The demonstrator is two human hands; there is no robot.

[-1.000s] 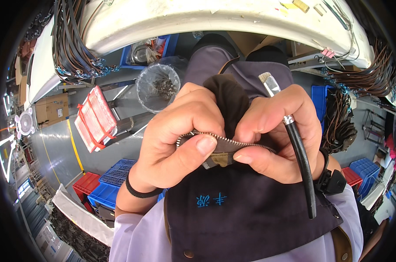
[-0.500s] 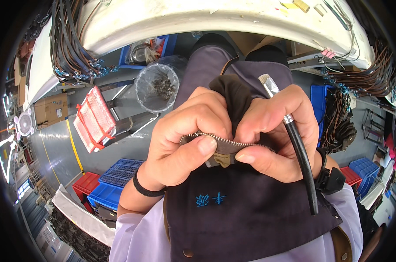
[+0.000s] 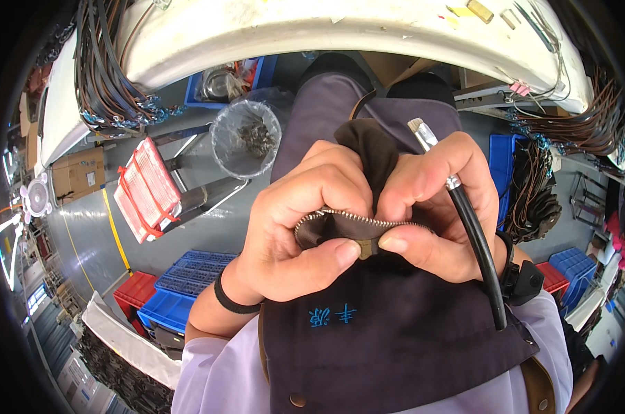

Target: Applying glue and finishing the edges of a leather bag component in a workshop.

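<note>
A dark brown fabric piece with a metal-toothed zipper edge is stretched between my two hands, above my apron. Closed on its left part, my left hand has its thumb just below the teeth, with fingers curled behind. My right hand pinches the right part, thumb close to the other thumb. A fold of the dark cloth sticks up beyond the fingers. Between the teeth and the thumbs shows a small olive-tan patch. A brush with a black handle and pale bristles is tucked across my right fingers, bristles pointing away.
Beyond my knees curves a white worktable; dark straps hang off its left end, more straps off its right. At left stand a lined waste bin, a red-tied bundle and blue crates. A blue bin stands right.
My left hand has shifted slightly right, its thumb now nearer the right one and lower. The zipper edge bends more on the left, and less of the olive-tan patch shows.
</note>
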